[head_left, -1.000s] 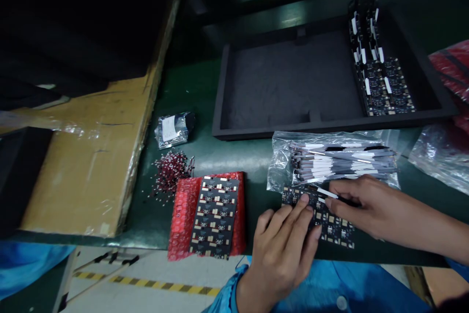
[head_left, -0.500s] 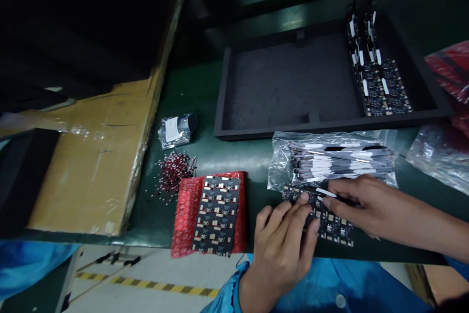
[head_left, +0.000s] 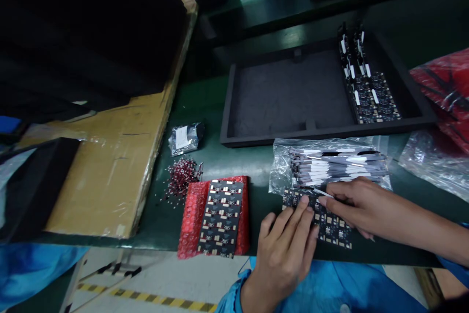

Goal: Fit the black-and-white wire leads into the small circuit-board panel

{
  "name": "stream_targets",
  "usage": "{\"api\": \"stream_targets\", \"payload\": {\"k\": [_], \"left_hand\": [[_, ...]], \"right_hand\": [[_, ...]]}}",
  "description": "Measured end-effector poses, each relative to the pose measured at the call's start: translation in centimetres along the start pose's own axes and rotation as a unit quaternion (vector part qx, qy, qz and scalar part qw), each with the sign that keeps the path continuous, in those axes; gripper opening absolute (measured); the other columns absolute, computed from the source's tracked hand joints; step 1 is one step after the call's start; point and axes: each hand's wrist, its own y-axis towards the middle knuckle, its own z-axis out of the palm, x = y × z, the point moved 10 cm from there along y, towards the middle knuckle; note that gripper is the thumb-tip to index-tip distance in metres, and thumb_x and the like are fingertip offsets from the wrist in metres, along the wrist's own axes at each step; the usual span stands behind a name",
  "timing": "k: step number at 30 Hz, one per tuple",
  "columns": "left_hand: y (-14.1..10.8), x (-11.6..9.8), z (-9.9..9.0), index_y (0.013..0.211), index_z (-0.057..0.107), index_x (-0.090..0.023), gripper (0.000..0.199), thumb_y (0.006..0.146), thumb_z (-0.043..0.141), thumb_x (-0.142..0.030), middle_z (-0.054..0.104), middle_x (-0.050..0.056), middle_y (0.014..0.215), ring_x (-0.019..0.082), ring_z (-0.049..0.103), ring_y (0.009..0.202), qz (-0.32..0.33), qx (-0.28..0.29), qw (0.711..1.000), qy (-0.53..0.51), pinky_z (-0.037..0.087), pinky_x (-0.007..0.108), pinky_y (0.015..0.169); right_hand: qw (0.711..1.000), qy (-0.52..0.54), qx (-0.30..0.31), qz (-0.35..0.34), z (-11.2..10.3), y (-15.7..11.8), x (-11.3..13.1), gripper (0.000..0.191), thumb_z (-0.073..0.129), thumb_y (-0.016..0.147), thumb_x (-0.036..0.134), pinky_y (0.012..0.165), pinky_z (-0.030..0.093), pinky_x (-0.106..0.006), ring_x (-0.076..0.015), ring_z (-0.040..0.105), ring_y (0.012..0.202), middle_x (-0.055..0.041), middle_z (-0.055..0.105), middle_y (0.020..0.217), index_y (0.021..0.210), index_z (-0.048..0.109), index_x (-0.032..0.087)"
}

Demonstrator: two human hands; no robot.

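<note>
A black circuit board panel [head_left: 333, 229] lies at the table's front edge. The fingertips of my left hand [head_left: 287, 249] press on its left part, fingers slightly bent and side by side. My right hand [head_left: 357, 203] pinches a thin white-and-dark strip [head_left: 324, 193] between thumb and forefinger, over the panel's upper edge. The strip's far end is hidden by the hand. Just behind lies a clear bag [head_left: 282, 156] with many grey and white strips [head_left: 337, 166]. To the left, another panel [head_left: 222, 218] rests on red bubble wrap [head_left: 190, 215].
A black foam tray [head_left: 271, 139] holds upright boards [head_left: 377, 98] at its right end. Left of the hands are small red-and-white wired parts [head_left: 181, 176], a silver packet [head_left: 186, 138] and cardboard [head_left: 110, 166]. Red plastic [head_left: 447, 83] lies at right.
The camera view has shifted a little. The strip in my right hand sits slightly lower and flatter against the panel's edge. My left hand stays pressed on the panel.
</note>
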Motion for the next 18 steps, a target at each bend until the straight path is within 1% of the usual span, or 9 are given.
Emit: {"api": "stream_targets", "payload": {"k": [4,5,7,9,12,14,15,16,18], "left_hand": [[0.1,0.2,0.1,0.123,0.063,-0.029,0.031,0.095,0.059,-0.042,0.067,-0.004,0.128,0.016,0.069,0.105,-0.011,0.001,1.000,-0.003,0.057,0.034,0.084],[0.2,0.2,0.0,0.123,0.063,-0.028,0.031,0.095,0.059,-0.042,0.067,-0.004,0.129,0.015,0.069,0.106,-0.011,0.001,1.000,-0.003,0.057,0.033,0.084],[0.2,0.1,0.0,0.122,0.063,-0.027,0.030,0.095,0.059,-0.041,0.066,-0.003,0.130,0.015,0.069,0.106,-0.010,0.001,1.000,0.000,0.057,0.034,0.085],[0.3,0.0,-0.1,0.122,0.063,-0.026,0.031,0.095,0.060,-0.041,0.066,-0.003,0.130,0.015,0.069,0.106,-0.006,0.001,1.000,0.006,0.057,0.033,0.085],[0.4,-0.1,-0.1,0.121,0.064,-0.026,0.031,0.094,0.061,-0.041,0.066,-0.003,0.130,0.014,0.069,0.105,-0.005,-0.001,1.000,0.009,0.057,0.033,0.084],[0.4,0.0,-0.1,0.121,0.064,-0.027,0.030,0.094,0.061,-0.041,0.066,-0.004,0.130,0.015,0.069,0.104,-0.007,0.001,1.000,0.004,0.057,0.034,0.085],[0.3,0.0,0.0,0.121,0.064,-0.028,0.030,0.094,0.061,-0.041,0.066,-0.005,0.131,0.015,0.069,0.104,-0.008,0.003,1.000,0.001,0.057,0.034,0.085],[0.3,0.1,0.0,0.121,0.064,-0.028,0.030,0.095,0.060,-0.041,0.065,-0.005,0.131,0.015,0.069,0.105,-0.009,0.004,1.000,-0.002,0.057,0.035,0.085],[0.1,0.1,0.1,0.122,0.063,-0.028,0.030,0.095,0.059,-0.041,0.064,-0.005,0.133,0.016,0.069,0.106,-0.008,0.003,1.000,-0.006,0.057,0.035,0.085]], "right_hand": [[1.000,0.006,-0.007,-0.008,-0.1,0.0,0.2,0.042,0.062,0.098,0.054,0.041,0.039,-0.025,-0.0176,0.062,0.037,0.0107,0.048,0.043,0.070,0.044,0.027],[1.000,0.002,-0.002,-0.008,0.0,-0.1,0.2,0.043,0.060,0.099,0.055,0.043,0.041,-0.026,-0.0181,0.063,0.038,0.0100,0.049,0.044,0.070,0.045,0.027],[1.000,-0.013,0.001,-0.005,-0.3,-0.2,0.3,0.044,0.051,0.104,0.056,0.049,0.046,-0.028,-0.0189,0.067,0.044,0.0075,0.055,0.047,0.072,0.050,0.027],[0.999,-0.031,-0.015,-0.001,-1.2,-0.6,0.4,0.046,0.042,0.108,0.057,0.057,0.049,-0.030,-0.0197,0.069,0.052,0.0042,0.061,0.053,0.076,0.057,0.026],[0.995,-0.059,-0.070,-0.031,-3.7,-1.5,1.4,0.044,0.045,0.107,0.057,0.064,0.047,-0.032,-0.0225,0.071,0.065,-0.0008,0.071,0.068,0.081,0.063,0.027],[0.990,-0.061,-0.108,-0.060,-5.2,-2.3,2.4,0.043,0.047,0.106,0.057,0.066,0.046,-0.034,-0.0240,0.071,0.071,-0.0026,0.073,0.075,0.082,0.065,0.027],[0.990,-0.047,-0.118,-0.065,-5.7,-2.6,2.6,0.042,0.047,0.106,0.058,0.066,0.047,-0.034,-0.0242,0.071,0.070,-0.0026,0.073,0.074,0.084,0.066,0.028],[0.991,-0.019,-0.120,-0.061,-6.0,-2.9,2.7,0.038,0.047,0.105,0.059,0.063,0.048,-0.034,-0.0240,0.070,0.066,-0.0019,0.072,0.071,0.091,0.067,0.029],[0.992,0.054,-0.104,-0.039,-6.0,-3.1,2.6,0.034,0.051,0.102,0.062,0.056,0.049,-0.032,-0.0224,0.066,0.057,0.0019,0.068,0.064,0.112,0.063,0.031]]}}
